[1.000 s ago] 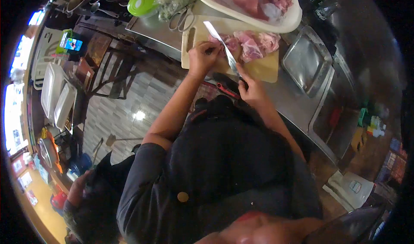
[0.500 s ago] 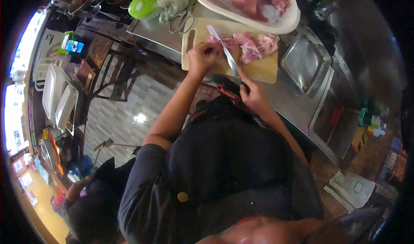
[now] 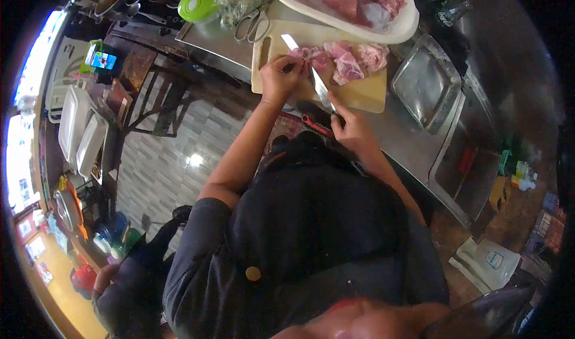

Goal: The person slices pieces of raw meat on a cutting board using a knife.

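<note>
My right hand [image 3: 354, 130] grips the dark handle of a knife [image 3: 321, 90] at the near edge of the cutting board [image 3: 365, 101]. The blade runs up and left; part of it is hidden by a piece of raw meat [image 3: 312, 57], and its pale tip shows beyond. Fingers curled, my left hand [image 3: 279, 79] holds the left end of that piece. To its right on the board lie more chunks of raw meat [image 3: 347, 69].
A white tub [image 3: 335, 26] of raw meat stands behind the board. Scissors [image 3: 254, 27], a bagged green bundle [image 3: 238, 5] and a green lid [image 3: 199, 3] lie to the left. A metal tray [image 3: 424, 84] sits right. Another person [image 3: 129, 297] is at lower left.
The knife blade has gone from lying visibly over the meat to being partly hidden by it. My left hand has shifted slightly. The other person at lower left has moved.
</note>
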The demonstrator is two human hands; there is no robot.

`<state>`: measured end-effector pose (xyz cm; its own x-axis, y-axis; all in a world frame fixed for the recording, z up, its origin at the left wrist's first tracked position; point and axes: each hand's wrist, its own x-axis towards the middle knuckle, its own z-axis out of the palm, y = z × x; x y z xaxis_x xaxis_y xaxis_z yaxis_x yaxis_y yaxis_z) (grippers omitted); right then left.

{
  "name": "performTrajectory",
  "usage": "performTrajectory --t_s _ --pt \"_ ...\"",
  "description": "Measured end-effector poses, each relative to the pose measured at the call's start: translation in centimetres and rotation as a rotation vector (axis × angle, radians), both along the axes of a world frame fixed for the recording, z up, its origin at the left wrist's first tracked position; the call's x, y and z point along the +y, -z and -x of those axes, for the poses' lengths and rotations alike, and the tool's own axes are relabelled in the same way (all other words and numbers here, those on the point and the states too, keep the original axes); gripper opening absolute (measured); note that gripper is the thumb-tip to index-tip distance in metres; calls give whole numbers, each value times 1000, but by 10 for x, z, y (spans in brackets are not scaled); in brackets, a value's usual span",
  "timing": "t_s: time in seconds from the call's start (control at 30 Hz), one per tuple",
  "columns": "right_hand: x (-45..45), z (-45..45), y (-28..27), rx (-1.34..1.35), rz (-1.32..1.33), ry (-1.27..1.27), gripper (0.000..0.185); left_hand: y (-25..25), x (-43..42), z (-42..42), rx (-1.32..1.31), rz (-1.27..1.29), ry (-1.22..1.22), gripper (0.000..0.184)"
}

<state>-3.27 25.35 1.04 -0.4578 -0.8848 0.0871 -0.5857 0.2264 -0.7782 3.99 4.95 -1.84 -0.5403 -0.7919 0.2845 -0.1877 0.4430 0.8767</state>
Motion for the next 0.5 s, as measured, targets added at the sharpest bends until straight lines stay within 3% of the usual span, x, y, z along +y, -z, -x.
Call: performTrajectory --t_s 0.27,0.33,0.43,0.5 --pt "70 -5 5 -149 -57 -63 54 1 0 2 -19 59 -27 16" --pt "85 -2 4 -104 -79 -92 59 10 -5 3 22 97 -42 18" --pt "103 6 -3 112 -229 -133 68 11 -6 4 22 -93 24 34" --pt "108 7 -16 277 -319 -140 71 -19 -3 1 -144 148 46 43"
